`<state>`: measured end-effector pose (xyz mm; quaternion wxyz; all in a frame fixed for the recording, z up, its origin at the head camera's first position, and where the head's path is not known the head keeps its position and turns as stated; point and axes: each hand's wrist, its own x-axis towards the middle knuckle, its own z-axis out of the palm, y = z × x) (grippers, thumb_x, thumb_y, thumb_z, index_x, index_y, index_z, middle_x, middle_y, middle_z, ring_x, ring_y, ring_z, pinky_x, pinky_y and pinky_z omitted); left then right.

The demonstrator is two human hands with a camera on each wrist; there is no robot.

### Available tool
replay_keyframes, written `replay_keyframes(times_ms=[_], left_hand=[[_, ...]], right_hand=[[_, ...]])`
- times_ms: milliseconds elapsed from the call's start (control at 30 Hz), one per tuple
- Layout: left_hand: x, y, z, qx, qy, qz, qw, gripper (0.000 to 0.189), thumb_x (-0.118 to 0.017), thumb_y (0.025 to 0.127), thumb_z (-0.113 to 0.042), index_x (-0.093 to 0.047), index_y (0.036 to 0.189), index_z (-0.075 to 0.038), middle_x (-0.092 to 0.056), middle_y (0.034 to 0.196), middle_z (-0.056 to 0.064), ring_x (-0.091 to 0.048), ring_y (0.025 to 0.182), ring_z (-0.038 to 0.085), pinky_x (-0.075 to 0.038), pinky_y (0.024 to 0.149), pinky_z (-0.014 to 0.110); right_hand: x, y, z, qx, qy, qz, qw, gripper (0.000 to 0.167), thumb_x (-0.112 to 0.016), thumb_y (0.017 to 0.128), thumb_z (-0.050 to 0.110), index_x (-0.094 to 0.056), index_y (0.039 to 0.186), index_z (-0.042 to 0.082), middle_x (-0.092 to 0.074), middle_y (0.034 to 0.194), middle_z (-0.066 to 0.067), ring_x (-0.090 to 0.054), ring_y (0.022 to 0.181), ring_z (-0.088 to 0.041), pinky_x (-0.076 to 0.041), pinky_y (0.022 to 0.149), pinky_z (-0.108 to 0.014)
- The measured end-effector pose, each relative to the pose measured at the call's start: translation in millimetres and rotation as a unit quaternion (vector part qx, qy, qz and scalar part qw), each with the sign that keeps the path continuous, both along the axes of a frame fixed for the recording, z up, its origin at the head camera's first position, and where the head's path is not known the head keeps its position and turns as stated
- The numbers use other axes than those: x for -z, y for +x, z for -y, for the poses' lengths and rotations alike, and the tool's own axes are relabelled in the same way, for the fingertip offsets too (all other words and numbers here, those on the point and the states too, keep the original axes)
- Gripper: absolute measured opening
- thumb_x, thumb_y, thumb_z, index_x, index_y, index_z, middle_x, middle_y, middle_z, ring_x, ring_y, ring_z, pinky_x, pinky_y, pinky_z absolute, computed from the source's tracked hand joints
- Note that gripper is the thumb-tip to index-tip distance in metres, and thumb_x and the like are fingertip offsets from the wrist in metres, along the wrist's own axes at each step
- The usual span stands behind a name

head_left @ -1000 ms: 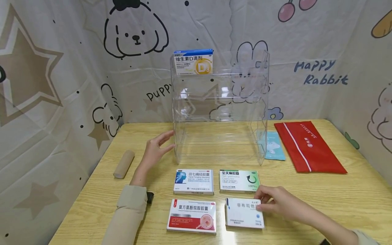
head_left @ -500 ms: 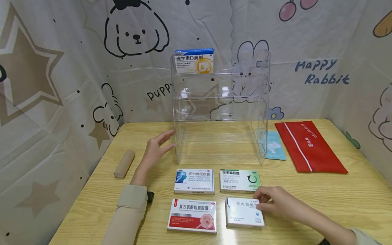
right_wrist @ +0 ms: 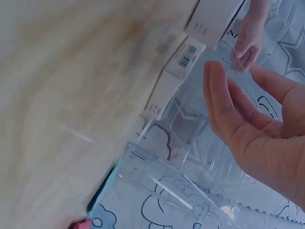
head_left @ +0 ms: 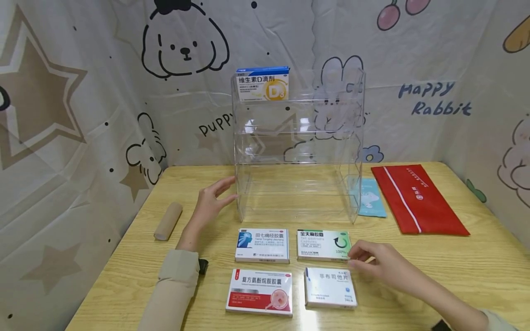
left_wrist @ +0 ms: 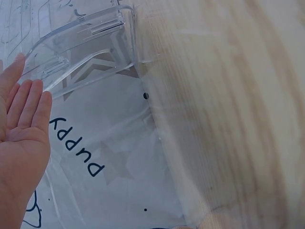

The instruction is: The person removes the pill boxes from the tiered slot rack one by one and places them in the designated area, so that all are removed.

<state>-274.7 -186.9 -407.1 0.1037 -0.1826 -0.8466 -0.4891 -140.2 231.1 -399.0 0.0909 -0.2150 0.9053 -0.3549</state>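
Observation:
My left hand (head_left: pixel 209 202) rests its fingertips at the left side of a clear acrylic display rack (head_left: pixel 296 214), its fingers extended. In the left wrist view, the palm of that hand (left_wrist: pixel 26 138) shows beside the rack. My right hand (head_left: pixel 383 266) hovers at the lower right corner of a green-and-white medicine box (head_left: pixel 320 244). Thumb and fingers of the right hand (right_wrist: pixel 267 129) stand apart in the right wrist view, holding nothing. Just below lies a white medicine box (head_left: pixel 330 289). Left of these lie a blue-and-white medicine box (head_left: pixel 262 248) and a red-and-white one (head_left: pixel 258 292).
A yellow-and-blue vitamin D box (head_left: pixel 262 85) stands on the rack's top tier at the left. Right of the rack lie a light-blue packet (head_left: pixel 372 197) and a red pouch (head_left: pixel 418 197). A cardboard tube (head_left: pixel 168 221) is at the table's left. Patterned cloth hangs behind.
My right hand has left the white medicine box's upper right corner and moved slightly up, towards the green-and-white box. The left hand has stayed at the rack.

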Motion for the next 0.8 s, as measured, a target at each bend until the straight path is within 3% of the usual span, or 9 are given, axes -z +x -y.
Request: replay_keyframes(times_ms=[300,500,633,800], left_hand=[[1.0,-1.8,0.9,0.001,0.003,0.0,1.0,0.049,-0.071,0.089,-0.01,-0.057,0.136,-0.005,-0.059,0.137,0.019,-0.055,0.13,0.037,-0.048,0.108,0.052],[0.4,-0.8,1.4,-0.003,-0.003,-0.005,1.0,0.049,-0.071,0.088,-0.009,-0.057,0.135,-0.004,-0.06,0.137,0.018,-0.056,0.129,0.035,-0.049,0.107,0.046],[1.5,-1.4,1.2,-0.001,-0.007,-0.013,0.9999,0.049,-0.071,0.088,-0.009,-0.057,0.135,-0.003,-0.06,0.136,0.019,-0.056,0.129,0.036,-0.05,0.106,0.045],[-21.2,16.0,-8.1,-0.006,-0.011,-0.001,0.9999,0.047,-0.069,0.089,-0.002,-0.056,0.133,0.004,-0.058,0.136,0.024,-0.055,0.129,0.039,-0.05,0.107,0.046]], right_hand=[[-21.9,-25.6,4,0.029,-0.003,-0.097,0.9949,0.022,-0.073,0.087,0.014,-0.068,0.107,0.005,-0.072,0.099,-0.005,-0.067,0.086,-0.007,-0.059,0.072,-0.014],[-43.1,-59.0,13,0.032,-0.02,-0.163,0.9859,0.032,-0.073,0.086,0.007,-0.065,0.116,0.002,-0.071,0.109,-0.012,-0.07,0.092,-0.022,-0.061,0.079,-0.017],[-61.2,-82.0,19,0.046,-0.043,-0.193,0.9793,0.032,-0.072,0.088,0.008,-0.064,0.118,0.002,-0.07,0.113,-0.015,-0.07,0.096,-0.028,-0.057,0.082,-0.009],[-85.1,-109.0,31,0.06,-0.077,-0.228,0.9686,0.031,-0.07,0.09,0.009,-0.063,0.119,0.001,-0.068,0.114,-0.018,-0.069,0.101,-0.032,-0.043,0.081,0.007]])
